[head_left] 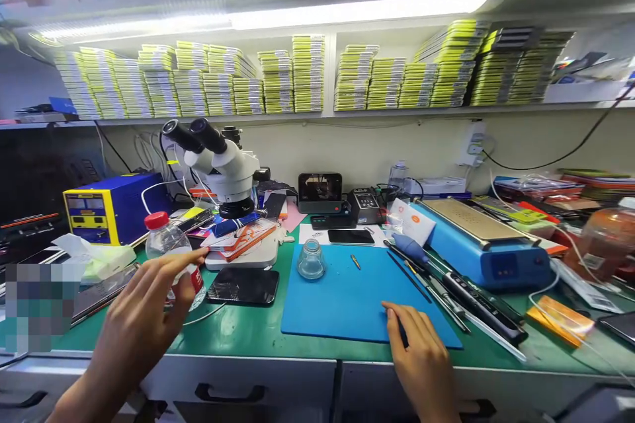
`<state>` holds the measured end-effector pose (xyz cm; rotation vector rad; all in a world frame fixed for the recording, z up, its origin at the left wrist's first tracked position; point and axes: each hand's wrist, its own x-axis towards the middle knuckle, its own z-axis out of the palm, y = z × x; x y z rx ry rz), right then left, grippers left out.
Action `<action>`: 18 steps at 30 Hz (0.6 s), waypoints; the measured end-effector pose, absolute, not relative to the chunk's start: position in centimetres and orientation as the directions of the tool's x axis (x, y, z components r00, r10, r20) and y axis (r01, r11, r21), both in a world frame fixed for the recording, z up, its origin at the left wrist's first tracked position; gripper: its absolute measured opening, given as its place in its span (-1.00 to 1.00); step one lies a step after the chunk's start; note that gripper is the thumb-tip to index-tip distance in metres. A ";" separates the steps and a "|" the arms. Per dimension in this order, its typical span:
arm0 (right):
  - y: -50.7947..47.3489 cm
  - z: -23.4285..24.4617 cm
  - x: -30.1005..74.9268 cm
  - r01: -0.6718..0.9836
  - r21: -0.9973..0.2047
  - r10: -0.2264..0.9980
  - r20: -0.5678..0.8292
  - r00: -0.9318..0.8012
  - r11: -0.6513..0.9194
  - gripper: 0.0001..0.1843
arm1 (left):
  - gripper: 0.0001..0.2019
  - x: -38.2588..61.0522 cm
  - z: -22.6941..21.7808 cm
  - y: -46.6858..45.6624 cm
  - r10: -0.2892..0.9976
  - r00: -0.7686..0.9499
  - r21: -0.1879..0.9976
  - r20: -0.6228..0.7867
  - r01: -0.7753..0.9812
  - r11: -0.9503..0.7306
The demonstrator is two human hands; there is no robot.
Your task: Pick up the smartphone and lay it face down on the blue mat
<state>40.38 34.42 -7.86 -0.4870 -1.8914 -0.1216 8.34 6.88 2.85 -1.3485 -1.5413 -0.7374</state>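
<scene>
My left hand (149, 307) is raised over the left side of the bench, fingers stretched out and thumb apart, with nothing seen in it. Behind it stands a clear plastic bottle (166, 238) with a red cap, partly hidden by the hand; I cannot tell whether they touch. A dark-screened phone (243, 285) lies just right of that hand. My right hand (419, 344) is at the front edge of the blue mat (342, 307), its fingers loosely bent and apart. On the mat are a small glass jar (311, 260) and a short gold-coloured piece (356, 262).
A microscope (225, 168) and a blue-yellow power supply (116, 208) stand at left. Several thin tools, including a black pen-like tool (481, 304), lie along the mat's right side. Beyond them is a blue heating plate (489, 241). A black phone (350, 236) lies behind the mat.
</scene>
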 end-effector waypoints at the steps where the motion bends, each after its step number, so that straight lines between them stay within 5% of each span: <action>1: 34.4 -7.9 40.4 0.381 -0.151 0.273 0.917 -0.291 0.912 -0.63 | -0.70 7.9 3.1 7.9 0.446 -0.026 -0.091 0.895 0.967 0.238; 7: 34.0 -8.3 40.7 0.358 -0.187 0.303 0.904 -0.303 0.915 -0.67 | -0.14 3.9 -0.2 13.8 0.649 -0.393 0.008 0.651 0.859 0.511; 14: 33.8 -8.7 40.9 0.364 -0.214 0.330 0.897 -0.294 0.906 -0.72 | -0.03 4.1 -3.6 17.4 0.814 -0.498 0.093 0.299 0.864 0.494; 18: 33.6 -8.8 41.0 0.362 -0.228 0.340 0.897 -0.284 0.904 -0.73 | -0.02 4.2 -4.9 18.9 0.844 -0.482 0.143 0.236 0.876 0.460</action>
